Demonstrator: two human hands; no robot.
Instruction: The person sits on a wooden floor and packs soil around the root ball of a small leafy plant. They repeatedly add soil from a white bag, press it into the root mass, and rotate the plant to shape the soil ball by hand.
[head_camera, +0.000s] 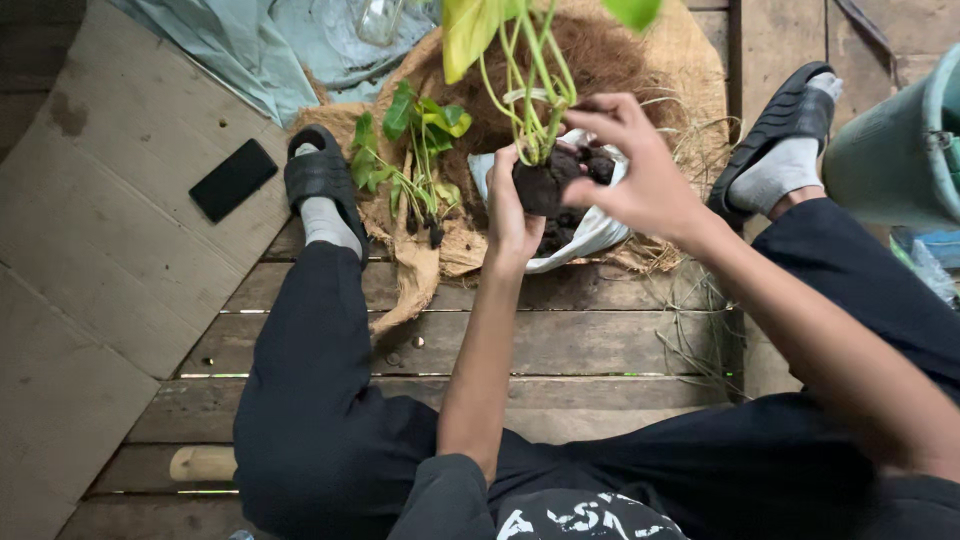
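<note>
My left hand (510, 215) cups a dark soil ball (540, 185) at the roots of a green-stemmed plant (530, 80) with yellow-green leaves. My right hand (635, 165) presses dark soil onto the top of that ball with its fingertips. Both hands hold the plant above a white bag (590, 235) with dark soil in it. A smaller leafy plant (415, 150) lies on brown coconut fibre (640, 60) to the left of my hands.
My feet in black slides, left (320, 180) and right (785, 120), flank the fibre on wooden floorboards. A black phone (233, 179) lies on cardboard at the left. A green bucket (900, 140) stands at the right edge. A pale cloth (260, 40) lies at the top.
</note>
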